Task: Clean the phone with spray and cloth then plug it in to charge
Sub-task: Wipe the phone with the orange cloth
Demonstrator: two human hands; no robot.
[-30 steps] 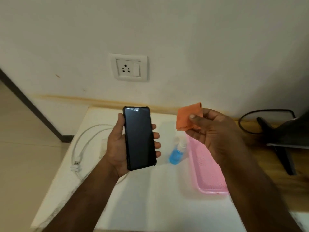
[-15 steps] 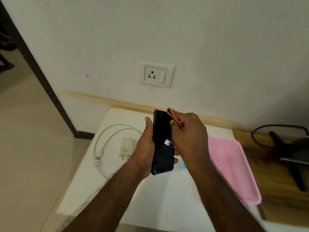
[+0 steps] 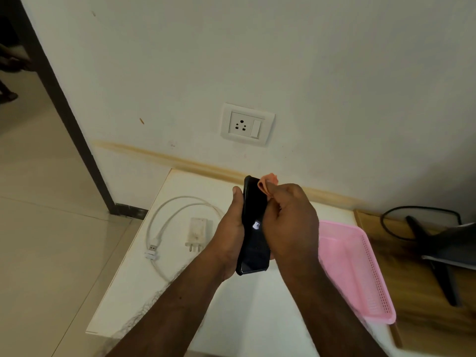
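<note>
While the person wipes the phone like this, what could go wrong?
1. The black phone is held above the white table only by the left hand; the rubbing right hand might push it from that grip.
2. The small orange cloth is bunched, so bare fingers may smear the screen.

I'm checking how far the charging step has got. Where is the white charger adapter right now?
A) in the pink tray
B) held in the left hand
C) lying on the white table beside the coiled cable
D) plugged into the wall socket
C: the charger adapter lies flat on the white table beside the coiled cable, and the wall socket is empty.
</note>
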